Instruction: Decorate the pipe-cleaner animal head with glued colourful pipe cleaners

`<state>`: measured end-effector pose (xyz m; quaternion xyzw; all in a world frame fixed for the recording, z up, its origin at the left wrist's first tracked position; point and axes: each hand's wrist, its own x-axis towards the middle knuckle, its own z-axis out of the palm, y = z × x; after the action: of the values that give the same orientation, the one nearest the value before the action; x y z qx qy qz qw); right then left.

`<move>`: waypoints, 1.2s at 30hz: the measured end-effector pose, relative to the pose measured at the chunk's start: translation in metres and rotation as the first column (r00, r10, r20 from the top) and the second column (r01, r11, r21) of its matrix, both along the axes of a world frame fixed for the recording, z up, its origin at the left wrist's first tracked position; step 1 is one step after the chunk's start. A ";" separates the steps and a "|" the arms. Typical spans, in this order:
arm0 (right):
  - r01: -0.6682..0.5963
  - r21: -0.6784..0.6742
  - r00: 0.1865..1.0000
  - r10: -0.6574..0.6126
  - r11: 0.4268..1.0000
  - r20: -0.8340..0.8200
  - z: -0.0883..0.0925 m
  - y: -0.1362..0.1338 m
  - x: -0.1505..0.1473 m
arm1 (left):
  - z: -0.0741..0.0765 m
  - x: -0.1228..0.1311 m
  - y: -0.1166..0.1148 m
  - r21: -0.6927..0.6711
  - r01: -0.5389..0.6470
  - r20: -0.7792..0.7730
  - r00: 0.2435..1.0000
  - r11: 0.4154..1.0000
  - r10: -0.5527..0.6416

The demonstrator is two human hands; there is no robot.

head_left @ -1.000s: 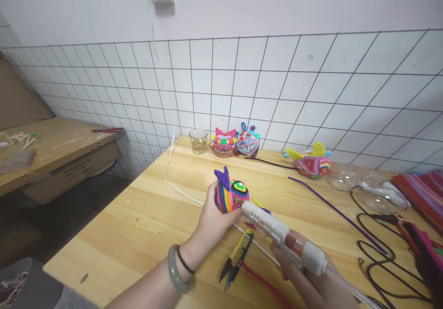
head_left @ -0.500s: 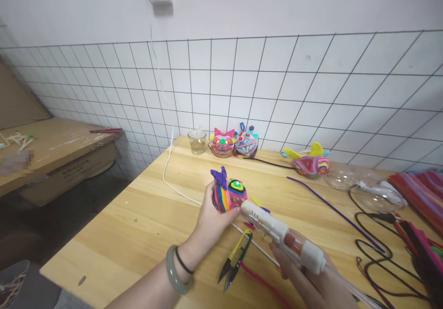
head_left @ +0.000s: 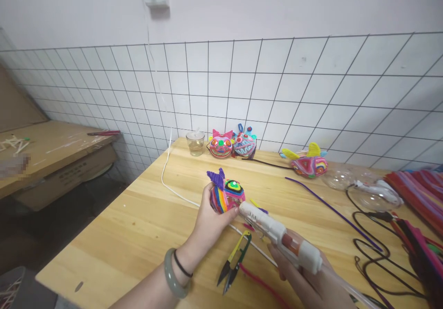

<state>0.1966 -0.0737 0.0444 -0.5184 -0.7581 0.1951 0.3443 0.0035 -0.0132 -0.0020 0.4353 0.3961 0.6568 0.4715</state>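
Note:
My left hand (head_left: 212, 221) is closed around a small striped pipe-cleaner animal ornament (head_left: 221, 197) with purple ears and a green-and-yellow eye. In my right hand (head_left: 294, 263) is a white hot glue gun (head_left: 273, 230), its nozzle end right up against the ornament's lower right side. Whether the tip touches is hidden. Thread snips (head_left: 235, 260) with yellow and green handles lie on the table below the glue gun, blades toward me. A pink pipe cleaner (head_left: 259, 281) runs beside them.
Two finished-looking ornaments (head_left: 221, 145) and a glass of liquid (head_left: 195, 143) stand at the back by the tiled wall. Farther right lie a yellow-eared ornament (head_left: 309, 166), clear plastic balls (head_left: 377, 196), a purple pipe cleaner (head_left: 332, 209), a black cord (head_left: 374, 249) and bundled pipe cleaners (head_left: 415, 186).
The whole view has shifted slightly. Both hands keep their hold, with the glue gun staying at the same side of the ornament.

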 end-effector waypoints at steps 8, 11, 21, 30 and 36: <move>0.020 -0.030 0.999 -0.021 0.999 -0.042 0.001 -0.001 -0.001 | 0.002 0.000 0.000 -0.006 -0.023 -0.022 0.999 1.000 0.023; 0.028 -0.040 0.998 -0.030 0.999 -0.048 0.001 -0.002 -0.003 | 0.001 0.000 0.000 0.004 -0.013 -0.010 1.000 1.000 0.013; -0.007 -0.044 0.999 0.005 0.999 -0.031 -0.001 0.000 0.000 | 0.002 0.000 -0.001 -0.008 -0.023 -0.024 0.999 1.000 0.022; -0.002 -0.022 1.000 0.002 1.000 -0.013 0.003 0.000 -0.002 | 0.000 0.002 -0.001 0.013 -0.002 -0.004 1.000 1.000 0.002; 0.007 -0.049 1.000 -0.008 0.999 -0.010 0.000 0.002 0.001 | 0.002 0.000 0.000 -0.011 -0.018 -0.010 1.000 1.000 0.018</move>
<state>0.1977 -0.0719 0.0442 -0.5284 -0.7494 0.2149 0.3361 0.0032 -0.0128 -0.0003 0.4323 0.4063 0.6565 0.4659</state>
